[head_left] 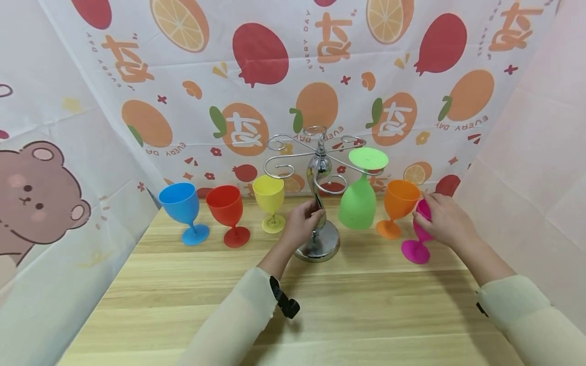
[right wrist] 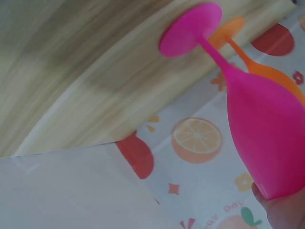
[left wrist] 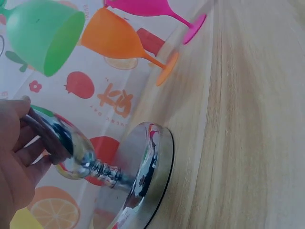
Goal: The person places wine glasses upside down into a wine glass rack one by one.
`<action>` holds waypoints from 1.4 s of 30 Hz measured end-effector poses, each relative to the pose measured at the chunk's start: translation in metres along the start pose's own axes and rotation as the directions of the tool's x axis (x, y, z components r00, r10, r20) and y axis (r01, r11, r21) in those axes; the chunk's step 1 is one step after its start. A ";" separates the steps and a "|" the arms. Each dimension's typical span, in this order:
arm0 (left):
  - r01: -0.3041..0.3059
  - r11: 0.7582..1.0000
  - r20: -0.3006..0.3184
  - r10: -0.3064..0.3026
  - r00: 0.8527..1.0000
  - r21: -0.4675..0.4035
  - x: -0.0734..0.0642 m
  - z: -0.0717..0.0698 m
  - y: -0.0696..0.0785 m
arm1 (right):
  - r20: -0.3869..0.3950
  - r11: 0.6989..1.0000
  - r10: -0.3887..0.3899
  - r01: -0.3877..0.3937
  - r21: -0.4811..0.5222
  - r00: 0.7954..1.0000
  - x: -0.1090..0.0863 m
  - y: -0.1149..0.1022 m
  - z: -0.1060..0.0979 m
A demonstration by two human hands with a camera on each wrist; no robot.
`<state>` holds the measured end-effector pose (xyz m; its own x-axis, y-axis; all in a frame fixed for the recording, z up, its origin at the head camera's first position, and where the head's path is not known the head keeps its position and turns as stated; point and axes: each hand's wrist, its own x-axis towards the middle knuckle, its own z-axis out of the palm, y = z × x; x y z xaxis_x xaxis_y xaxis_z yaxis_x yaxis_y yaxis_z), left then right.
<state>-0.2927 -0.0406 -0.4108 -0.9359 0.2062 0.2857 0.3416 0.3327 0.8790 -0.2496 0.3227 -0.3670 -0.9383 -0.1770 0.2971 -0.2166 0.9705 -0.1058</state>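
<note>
My left hand grips the curved chrome stem of a metal glass rack, whose round base stands on the table. Curled wire arms spread from the rack's top. From one arm on the right, a green goblet hangs upside down by its foot. My right hand holds a magenta goblet by the bowl near its rim, fingers and thumb on either side. That goblet is foot-down, and the hand hides part of its bowl in the head view. An orange goblet stands just left of it.
Left of the rack stand a yellow goblet, a red goblet and a blue goblet, all upright. The wooden table reaches back to a fruit-print cloth. Pale cloth walls flank both sides.
</note>
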 end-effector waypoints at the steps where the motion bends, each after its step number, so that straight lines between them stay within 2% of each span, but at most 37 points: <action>1: -0.002 1.000 0.002 0.002 1.000 -0.002 -0.001 -0.001 0.001 | -0.006 1.000 -0.001 0.001 0.008 1.000 -0.002 -0.001 -0.003; 5: -0.009 1.000 -0.006 0.009 1.000 0.008 -0.007 -0.005 0.003 | -0.027 0.998 0.017 -0.015 0.057 1.000 -0.009 -0.010 -0.017; 10: -0.030 0.985 -0.021 0.034 0.999 0.171 -0.020 -0.014 0.006 | -0.109 0.990 -0.002 0.018 0.143 0.994 -0.025 -0.022 -0.031; 14: -0.097 0.958 0.004 0.100 0.995 0.271 -0.028 -0.022 0.007 | -0.229 0.965 -0.048 0.104 0.239 0.972 -0.038 -0.034 -0.036; 18: -0.147 0.940 0.001 0.155 0.988 0.307 -0.037 -0.028 0.007 | -0.335 0.911 -0.086 0.210 0.355 0.938 -0.045 -0.047 -0.035; 20: -0.154 0.938 -0.008 0.164 0.986 0.311 -0.040 -0.030 0.007 | -0.368 0.867 -0.089 0.254 0.428 0.926 -0.047 -0.054 -0.033; 24: -0.132 0.950 -0.018 0.143 0.990 0.282 -0.046 -0.034 0.006 | -0.367 0.774 -0.055 0.272 0.572 0.929 -0.051 -0.070 -0.028; 26: -0.114 0.967 -0.008 0.120 0.993 0.228 -0.048 -0.036 0.006 | -0.351 0.730 -0.035 0.263 0.630 0.936 -0.053 -0.078 -0.026; 28: -0.089 0.984 0.009 0.089 0.996 0.156 -0.050 -0.038 0.007 | -0.340 0.669 -0.019 0.265 0.695 0.940 -0.053 -0.085 -0.025; 31: -0.054 0.997 0.046 0.051 0.998 0.054 -0.051 -0.039 0.007 | -0.338 0.562 0.002 0.278 0.779 0.941 -0.052 -0.095 -0.023; 37: 0.016 0.999 0.128 -0.012 0.992 -0.029 -0.053 -0.041 0.005 | -0.364 0.269 0.057 0.337 0.902 0.930 -0.046 -0.118 -0.022; 38: 0.022 0.999 0.143 -0.017 0.990 -0.036 -0.054 -0.041 0.005 | -0.371 0.233 0.059 0.348 0.908 0.927 -0.046 -0.121 -0.022; 40: 0.031 0.999 0.171 -0.023 0.985 -0.044 -0.054 -0.041 0.003 | -0.375 0.188 0.062 0.358 0.914 0.925 -0.045 -0.128 -0.021; 42: 0.018 0.999 0.195 -0.011 0.981 -0.035 -0.054 -0.040 0.002 | -0.367 0.165 0.067 0.353 0.921 0.928 -0.044 -0.133 -0.020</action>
<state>-0.2448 -0.0876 -0.4098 -0.9048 0.3783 0.1957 0.3212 0.3042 0.8968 -0.1739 0.2046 -0.3473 -0.7859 -0.0389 0.6171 -0.6151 -0.0532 -0.7867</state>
